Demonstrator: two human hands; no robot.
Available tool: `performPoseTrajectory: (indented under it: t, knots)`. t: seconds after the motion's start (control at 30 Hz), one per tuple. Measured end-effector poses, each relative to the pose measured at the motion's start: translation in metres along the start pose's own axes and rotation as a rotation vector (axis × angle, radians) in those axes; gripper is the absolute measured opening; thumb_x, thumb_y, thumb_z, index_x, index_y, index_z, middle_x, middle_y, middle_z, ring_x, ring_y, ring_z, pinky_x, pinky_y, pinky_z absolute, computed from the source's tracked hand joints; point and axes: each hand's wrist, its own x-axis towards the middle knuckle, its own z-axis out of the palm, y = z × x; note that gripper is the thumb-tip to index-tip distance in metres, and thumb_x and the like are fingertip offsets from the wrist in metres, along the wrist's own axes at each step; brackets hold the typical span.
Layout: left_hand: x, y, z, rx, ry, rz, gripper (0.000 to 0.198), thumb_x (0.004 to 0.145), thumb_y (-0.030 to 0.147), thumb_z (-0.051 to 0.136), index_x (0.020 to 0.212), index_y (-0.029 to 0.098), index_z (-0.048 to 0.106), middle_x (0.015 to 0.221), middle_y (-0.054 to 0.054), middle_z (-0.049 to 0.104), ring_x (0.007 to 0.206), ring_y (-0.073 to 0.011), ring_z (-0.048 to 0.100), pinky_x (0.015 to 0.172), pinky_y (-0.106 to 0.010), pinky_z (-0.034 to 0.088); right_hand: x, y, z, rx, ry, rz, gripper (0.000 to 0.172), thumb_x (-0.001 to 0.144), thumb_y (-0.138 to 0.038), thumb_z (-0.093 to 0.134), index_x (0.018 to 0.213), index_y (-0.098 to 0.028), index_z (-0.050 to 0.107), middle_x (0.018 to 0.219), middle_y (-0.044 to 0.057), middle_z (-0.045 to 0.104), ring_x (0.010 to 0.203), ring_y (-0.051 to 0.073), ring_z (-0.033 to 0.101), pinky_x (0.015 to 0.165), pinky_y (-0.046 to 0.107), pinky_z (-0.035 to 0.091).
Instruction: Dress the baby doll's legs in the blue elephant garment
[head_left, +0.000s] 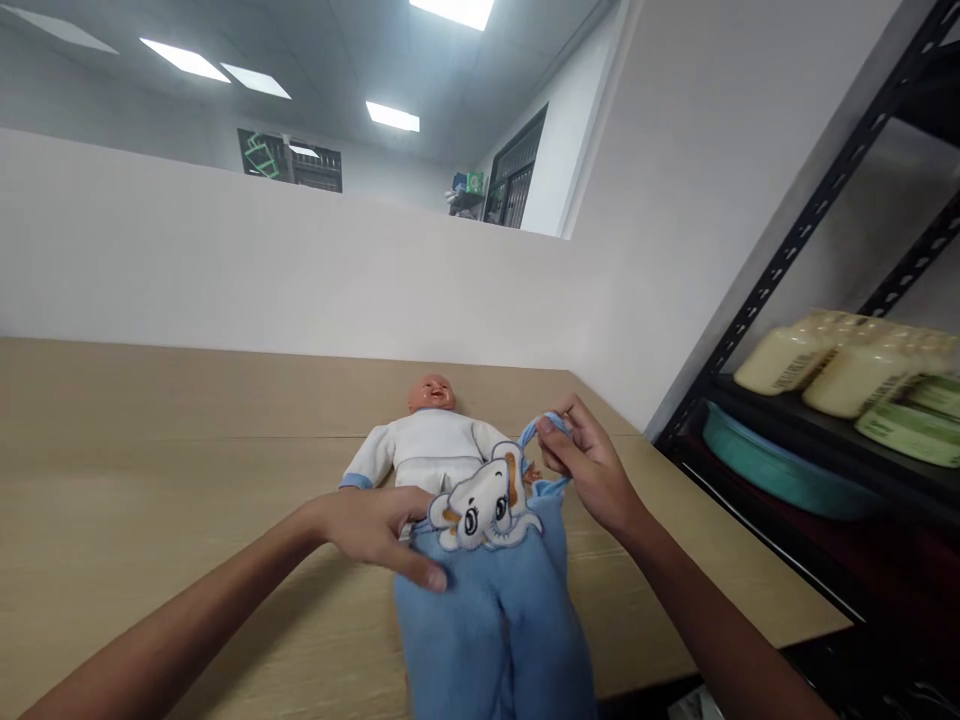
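Observation:
A baby doll [430, 437] in a white top lies on its back on the wooden table [165, 450], head away from me. Blue fleece overalls [495, 610] with a white elephant patch [484, 505] cover its lower body. My left hand [375, 525] grips the left side of the overalls at the doll's waist, thumb pressed on the fabric. My right hand [589, 465] pinches the blue shoulder strap [541, 428], raised beside the doll's left arm.
A white partition wall stands behind the table. At right, a black metal shelf rack [795, 250] holds cream-coloured bottles [840, 365] and a teal round tub [780, 465], close to the table's right edge.

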Motion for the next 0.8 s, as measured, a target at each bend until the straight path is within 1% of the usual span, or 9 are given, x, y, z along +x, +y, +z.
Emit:
performPoseTrajectory:
  t: [0.03, 0.1, 0.2, 0.3, 0.4, 0.47, 0.6, 0.73, 0.8]
  knots:
    - [0.0, -0.001, 0.0, 0.009, -0.036, 0.009, 0.043, 0.083, 0.055, 0.081, 0.107, 0.02, 0.074, 0.102, -0.001, 0.074, 0.095, -0.0208, 0.063, 0.087, -0.028, 0.052, 0.0, -0.002, -0.006, -0.084, 0.002, -0.019, 0.033, 0.101, -0.051, 0.062, 0.087, -0.024, 0.049, 0.07, -0.008, 0.044, 0.057, 0.01, 0.037, 0.054, 0.025, 0.03]
    - [-0.001, 0.001, 0.001, 0.043, -0.006, 0.018, 0.039, 0.085, 0.051, 0.08, 0.107, 0.02, 0.073, 0.101, -0.001, 0.074, 0.094, -0.0209, 0.063, 0.087, -0.028, 0.051, -0.002, -0.004, -0.019, -0.269, -0.069, -0.052, 0.032, 0.101, -0.051, 0.062, 0.087, -0.023, 0.055, 0.077, -0.004, 0.051, 0.068, 0.012, 0.048, 0.064, 0.027, 0.039]
    - [-0.002, 0.009, 0.002, 0.131, 0.138, 0.046, 0.032, 0.09, 0.047, 0.077, 0.104, 0.019, 0.071, 0.094, -0.001, 0.069, 0.085, -0.018, 0.059, 0.077, -0.026, 0.049, -0.005, -0.005, -0.033, -0.309, -0.32, 0.006, 0.033, 0.099, -0.054, 0.064, 0.107, -0.022, 0.063, 0.099, 0.002, 0.063, 0.094, 0.019, 0.059, 0.086, 0.031, 0.047]
    - [-0.002, 0.014, 0.002, 0.17, 0.176, 0.077, 0.028, 0.091, 0.045, 0.076, 0.096, 0.018, 0.069, 0.089, 0.0, 0.067, 0.08, -0.0159, 0.057, 0.072, -0.025, 0.047, -0.006, -0.004, -0.027, -0.149, -0.608, 0.111, 0.055, 0.089, -0.056, 0.075, 0.129, -0.022, 0.06, 0.116, 0.006, 0.067, 0.109, 0.024, 0.063, 0.099, 0.037, 0.049]
    - [-0.002, 0.014, 0.002, 0.183, 0.192, 0.075, 0.023, 0.095, 0.041, 0.071, 0.092, 0.018, 0.068, 0.087, 0.0, 0.067, 0.08, -0.0155, 0.057, 0.074, -0.026, 0.048, -0.01, -0.004, -0.008, -0.214, -0.791, 0.1, 0.054, 0.076, -0.052, 0.089, 0.115, -0.022, 0.068, 0.112, 0.004, 0.067, 0.101, 0.022, 0.062, 0.093, 0.035, 0.051]
    - [-0.002, 0.013, 0.001, 0.212, 0.212, 0.045, 0.024, 0.097, 0.041, 0.067, 0.091, 0.018, 0.067, 0.087, 0.0, 0.067, 0.079, -0.0154, 0.057, 0.075, -0.026, 0.049, -0.015, -0.001, 0.004, -0.25, -0.792, 0.128, 0.059, 0.068, -0.05, 0.095, 0.113, -0.023, 0.068, 0.101, 0.001, 0.066, 0.088, 0.019, 0.059, 0.082, 0.031, 0.051]
    - [-0.005, 0.012, -0.001, 0.197, 0.241, 0.045, 0.029, 0.096, 0.047, 0.068, 0.101, 0.018, 0.068, 0.099, -0.002, 0.071, 0.086, -0.0173, 0.059, 0.079, -0.027, 0.051, -0.025, 0.013, 0.006, -0.106, -0.718, 0.36, 0.085, 0.074, -0.049, 0.092, 0.142, -0.027, 0.048, 0.079, -0.007, 0.055, 0.068, 0.013, 0.049, 0.062, 0.025, 0.043]
    - [-0.009, 0.014, -0.001, 0.167, 0.244, 0.075, 0.032, 0.092, 0.048, 0.073, 0.103, 0.019, 0.066, 0.093, -0.001, 0.069, 0.083, -0.0165, 0.059, 0.078, -0.026, 0.051, -0.017, 0.022, -0.013, -0.109, -0.548, 0.316, 0.068, 0.08, -0.047, 0.088, 0.131, -0.024, 0.05, 0.101, -0.001, 0.062, 0.083, 0.014, 0.058, 0.074, 0.026, 0.048]
    - [-0.01, 0.015, 0.0, 0.166, 0.22, 0.084, 0.031, 0.093, 0.047, 0.072, 0.101, 0.018, 0.066, 0.091, -0.001, 0.068, 0.082, -0.0168, 0.059, 0.076, -0.026, 0.051, -0.011, 0.02, -0.019, -0.107, -0.562, 0.284, 0.075, 0.077, -0.046, 0.091, 0.135, -0.024, 0.048, 0.123, 0.005, 0.061, 0.1, 0.017, 0.062, 0.086, 0.029, 0.052]
